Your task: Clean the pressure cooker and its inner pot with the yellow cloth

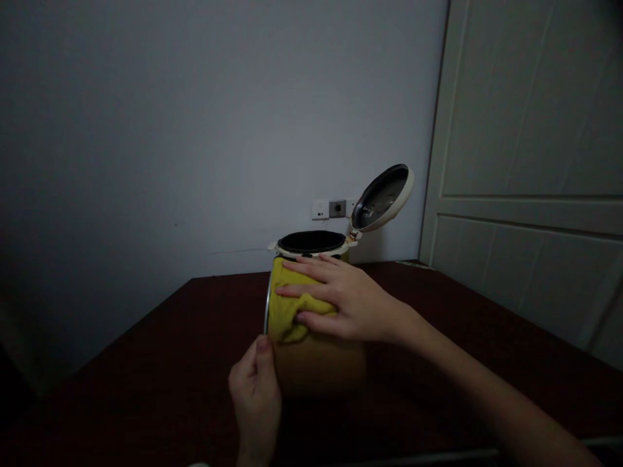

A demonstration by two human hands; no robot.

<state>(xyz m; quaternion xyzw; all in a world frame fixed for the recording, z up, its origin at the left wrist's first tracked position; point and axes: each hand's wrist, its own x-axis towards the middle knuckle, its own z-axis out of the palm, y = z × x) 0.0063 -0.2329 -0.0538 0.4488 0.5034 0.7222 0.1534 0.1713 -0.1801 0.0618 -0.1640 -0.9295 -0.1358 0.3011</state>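
A rice cooker (pixel 324 370) with a tan, rounded body stands upright, its hinged lid (pixel 384 198) raised and tilted back to the right. The dark inside of the pot shows at the top. My right hand (pixel 353 301) presses a yellow cloth (pixel 285 318) against the cooker's near side. Its fingers are spread over the cloth, which bunches up by the thumb. Low at the cooker's left side, my left hand (pixel 257 383) is closed around the end of a thin metal handle (pixel 267 305), thumb uppermost. The fingertips of that hand are hidden.
The cooker rests on a dark red tabletop (pixel 195 350). Behind it, a pale wall (pixel 219 130) carries sockets (pixel 320 209) near the lid's hinge. A panelled white door (pixel 525 130) rises on the right. The light is dim.
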